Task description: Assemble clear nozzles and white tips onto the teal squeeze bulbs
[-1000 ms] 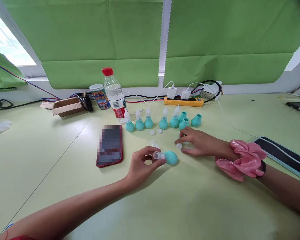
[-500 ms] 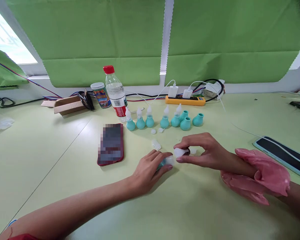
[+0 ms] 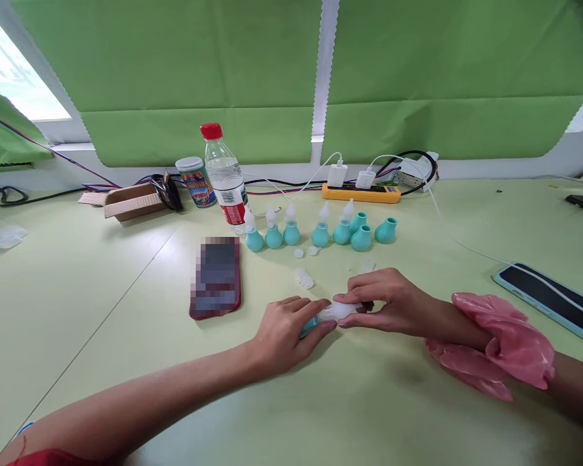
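My left hand [image 3: 287, 330] is closed round a teal rubber bulb [image 3: 309, 327] lying on its side, mostly hidden by the fingers. From the bulb's mouth a clear collar [image 3: 326, 314] points right. My right hand [image 3: 379, 301] pinches a translucent white nozzle tip [image 3: 344, 310], which meets the collar end to end. Beyond the hands stands a row of teal bulbs with clear tips fitted, such as this bulb [image 3: 320, 234]. Bulbs without tips [image 3: 361, 239] stand at its right end. Loose clear plastic pieces [image 3: 304, 278] lie nearer the hands.
A red-cased phone [image 3: 216, 278] lies left of my hands. Behind it stand a water bottle [image 3: 228, 181] and a printed can [image 3: 197, 183]. A yellow power strip [image 3: 361, 194] holds chargers. Another phone [image 3: 551, 303] lies at the right, and an open cardboard box [image 3: 136, 202] at the left.
My right hand has moved slightly left and down, bringing the white tip against the clear collar. A gap showed between them before. My left hand has stayed nearly in place.
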A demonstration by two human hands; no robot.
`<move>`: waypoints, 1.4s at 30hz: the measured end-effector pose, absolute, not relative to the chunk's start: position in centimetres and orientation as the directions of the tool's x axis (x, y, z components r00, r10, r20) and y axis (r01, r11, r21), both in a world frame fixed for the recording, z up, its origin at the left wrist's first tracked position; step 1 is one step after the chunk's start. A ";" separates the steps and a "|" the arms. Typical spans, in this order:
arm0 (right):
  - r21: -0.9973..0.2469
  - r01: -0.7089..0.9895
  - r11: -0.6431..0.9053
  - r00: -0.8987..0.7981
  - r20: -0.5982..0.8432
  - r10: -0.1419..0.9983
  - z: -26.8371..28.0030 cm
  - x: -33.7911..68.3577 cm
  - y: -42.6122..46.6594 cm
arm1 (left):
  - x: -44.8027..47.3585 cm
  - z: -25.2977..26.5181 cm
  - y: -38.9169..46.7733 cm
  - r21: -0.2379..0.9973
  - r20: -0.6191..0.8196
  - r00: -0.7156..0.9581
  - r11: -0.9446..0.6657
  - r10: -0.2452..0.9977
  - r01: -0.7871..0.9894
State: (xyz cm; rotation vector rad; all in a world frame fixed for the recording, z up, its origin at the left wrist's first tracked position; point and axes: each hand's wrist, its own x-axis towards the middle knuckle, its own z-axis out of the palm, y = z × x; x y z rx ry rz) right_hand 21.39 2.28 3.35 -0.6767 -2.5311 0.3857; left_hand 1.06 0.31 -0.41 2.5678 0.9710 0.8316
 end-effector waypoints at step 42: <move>-0.784 0.532 0.320 -0.225 0.233 0.946 8.4 23.2 2.3 | 1.0 0.0 0.3 0.504 0.420 0.615 -0.735 0.668 0.453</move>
